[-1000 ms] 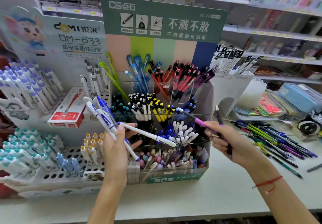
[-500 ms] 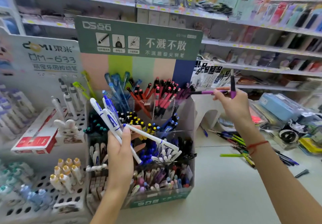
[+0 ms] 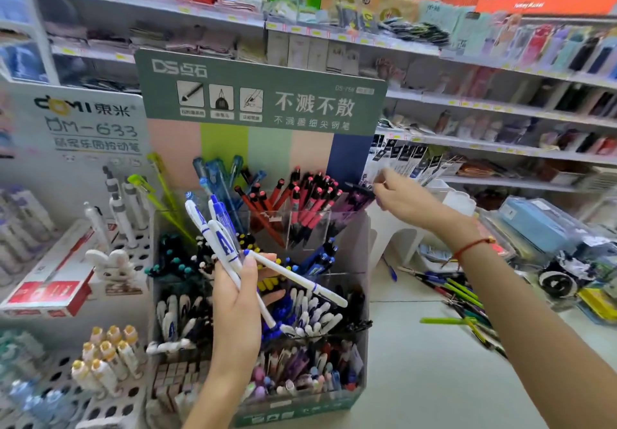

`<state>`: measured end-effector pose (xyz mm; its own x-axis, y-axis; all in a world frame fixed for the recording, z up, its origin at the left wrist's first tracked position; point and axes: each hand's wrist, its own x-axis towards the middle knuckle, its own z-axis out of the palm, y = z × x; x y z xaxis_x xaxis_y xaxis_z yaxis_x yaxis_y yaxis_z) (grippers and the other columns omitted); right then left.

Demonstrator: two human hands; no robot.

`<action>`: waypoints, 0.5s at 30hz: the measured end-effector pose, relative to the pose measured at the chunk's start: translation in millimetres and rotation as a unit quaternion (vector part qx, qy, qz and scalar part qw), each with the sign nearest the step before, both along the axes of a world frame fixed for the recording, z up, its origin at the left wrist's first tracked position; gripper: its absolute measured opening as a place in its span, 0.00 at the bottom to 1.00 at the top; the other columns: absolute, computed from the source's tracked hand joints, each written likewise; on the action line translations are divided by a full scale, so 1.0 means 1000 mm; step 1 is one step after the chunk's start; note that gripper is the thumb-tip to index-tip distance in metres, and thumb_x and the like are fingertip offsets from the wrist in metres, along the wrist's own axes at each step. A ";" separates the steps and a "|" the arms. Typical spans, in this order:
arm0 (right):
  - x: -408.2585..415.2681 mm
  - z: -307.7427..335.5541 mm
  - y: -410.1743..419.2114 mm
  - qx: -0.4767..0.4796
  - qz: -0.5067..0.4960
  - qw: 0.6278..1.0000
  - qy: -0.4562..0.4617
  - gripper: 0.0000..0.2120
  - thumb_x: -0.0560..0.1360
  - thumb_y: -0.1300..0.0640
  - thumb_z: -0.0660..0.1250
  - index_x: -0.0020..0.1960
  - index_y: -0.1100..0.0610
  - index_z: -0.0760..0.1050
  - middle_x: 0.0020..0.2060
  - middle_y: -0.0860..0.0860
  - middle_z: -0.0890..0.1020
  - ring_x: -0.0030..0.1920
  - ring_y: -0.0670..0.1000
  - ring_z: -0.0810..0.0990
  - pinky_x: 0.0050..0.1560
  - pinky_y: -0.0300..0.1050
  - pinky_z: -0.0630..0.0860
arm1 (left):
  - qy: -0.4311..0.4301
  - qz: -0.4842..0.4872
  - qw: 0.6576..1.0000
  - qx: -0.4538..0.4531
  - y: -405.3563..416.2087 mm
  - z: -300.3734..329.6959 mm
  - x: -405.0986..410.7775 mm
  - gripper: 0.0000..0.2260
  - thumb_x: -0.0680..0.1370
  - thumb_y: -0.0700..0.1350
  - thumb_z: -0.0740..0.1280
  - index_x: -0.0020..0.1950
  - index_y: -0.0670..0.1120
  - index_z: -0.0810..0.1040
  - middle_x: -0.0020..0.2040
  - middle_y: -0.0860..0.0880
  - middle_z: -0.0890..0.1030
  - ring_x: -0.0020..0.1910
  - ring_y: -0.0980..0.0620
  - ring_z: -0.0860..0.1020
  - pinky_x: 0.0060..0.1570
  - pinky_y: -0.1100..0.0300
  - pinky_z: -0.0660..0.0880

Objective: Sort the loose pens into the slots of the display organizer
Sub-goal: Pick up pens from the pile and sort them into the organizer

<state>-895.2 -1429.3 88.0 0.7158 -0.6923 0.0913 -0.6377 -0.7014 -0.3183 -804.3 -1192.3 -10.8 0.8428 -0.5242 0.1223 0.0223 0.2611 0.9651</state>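
Note:
The green display organizer (image 3: 300,405) stands in the middle of the counter, its clear tiered slots full of pens sorted by colour. My left hand (image 3: 237,312) is in front of it and grips a fanned bunch of white-and-blue pens (image 3: 218,228). One white pen (image 3: 297,278) sticks out to the right. My right hand (image 3: 400,200) is up at the organizer's top right slot, pinching a dark purple pen (image 3: 359,189) just above the purple pens (image 3: 349,206) standing there. Loose pens (image 3: 464,295) lie scattered on the counter to the right.
A white perforated pen rack (image 3: 110,408) and a red-and-white box (image 3: 50,292) sit to the left, with a small bunny figure (image 3: 112,266) between. A white stand (image 3: 394,231) and a blue case (image 3: 537,225) are on the right. Store shelves run behind.
My right hand has carried the purple pen from the counter side up and left to the top right slot. The left hand has kept its grip on the white-and-blue pens.

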 end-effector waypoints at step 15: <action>0.033 0.017 -0.001 -0.136 -0.031 0.990 0.003 0.09 0.65 0.53 0.78 0.41 0.56 0.83 0.35 0.49 0.81 0.39 0.52 0.80 0.38 0.43 0.72 | 0.044 -0.010 0.999 -0.003 0.011 -0.003 -0.001 0.11 0.82 0.45 0.56 0.62 0.46 0.72 0.50 0.50 0.82 0.48 0.57 0.82 0.36 0.63 0.79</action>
<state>-862.3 -1430.6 104.8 0.6736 -0.6852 0.2771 -0.6835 -0.7202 -0.1191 -805.7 -1181.7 -13.9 0.8401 -0.5398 0.0527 0.1112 0.2665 0.9574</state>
